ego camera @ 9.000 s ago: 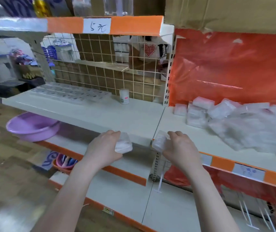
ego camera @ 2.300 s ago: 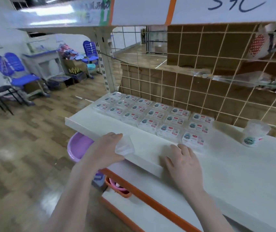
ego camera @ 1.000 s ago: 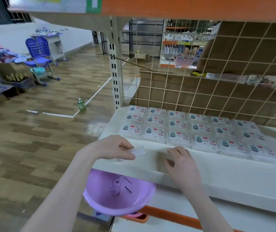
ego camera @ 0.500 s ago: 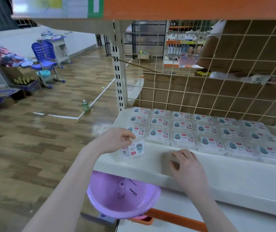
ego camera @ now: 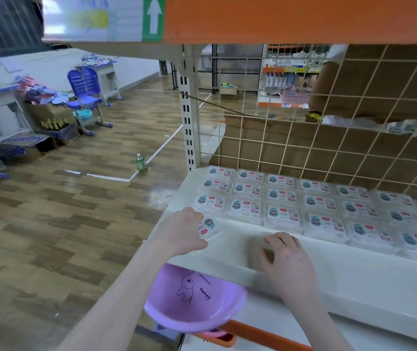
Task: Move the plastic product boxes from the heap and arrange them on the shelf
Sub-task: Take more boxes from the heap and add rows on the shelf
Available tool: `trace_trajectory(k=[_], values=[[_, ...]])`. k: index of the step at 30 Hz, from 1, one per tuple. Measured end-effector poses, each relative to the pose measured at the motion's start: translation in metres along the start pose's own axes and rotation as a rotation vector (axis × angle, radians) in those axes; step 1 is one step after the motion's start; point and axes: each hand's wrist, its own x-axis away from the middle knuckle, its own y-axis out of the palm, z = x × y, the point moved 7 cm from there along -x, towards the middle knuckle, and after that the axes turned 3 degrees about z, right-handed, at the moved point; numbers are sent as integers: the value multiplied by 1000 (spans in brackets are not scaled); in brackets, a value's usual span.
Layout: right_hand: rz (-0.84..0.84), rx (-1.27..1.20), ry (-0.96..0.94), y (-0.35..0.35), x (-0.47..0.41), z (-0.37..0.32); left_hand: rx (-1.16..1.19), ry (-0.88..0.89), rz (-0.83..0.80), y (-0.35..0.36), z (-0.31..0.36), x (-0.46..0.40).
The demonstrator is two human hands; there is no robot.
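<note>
Nearest to us, below the shelf edge, a purple basin (ego camera: 194, 300) with an elephant drawing sits on the lower level. Above it, our right hand (ego camera: 287, 259) rests on the white shelf (ego camera: 354, 274) near its front edge, fingers bent with the tips on the surface, holding nothing. Our left hand (ego camera: 181, 233) grips a clear plastic box (ego camera: 208, 228), label up, at the shelf's left front corner, just in front of the rows; we cannot tell whether the box touches the shelf. Beyond lie the arranged boxes (ego camera: 303, 203), set side by side in neat rows reaching back to the wire grid (ego camera: 341, 138). Farther off, a green bottle (ego camera: 141, 162) stands on the wooden floor (ego camera: 63, 211), and a blue chair (ego camera: 86, 95) stands by the wall.
</note>
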Motion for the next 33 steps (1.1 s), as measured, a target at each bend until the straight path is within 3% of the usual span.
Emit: trace_trajectory(k=[8,18,22,27,33], values=[[-73,36,-7,3,1,1,12,-135,92,-23,13,0],[-142,31,47,6,1,2,-39,-254,73,-11,9,27],[-147,29,51,5,1,2,-9,-116,-1,-10,8,25],[-151,32,41,5,0,0,121,149,-213,-16,8,22],[-130,22,13,4,1,-1,17,238,-323,-12,10,8]])
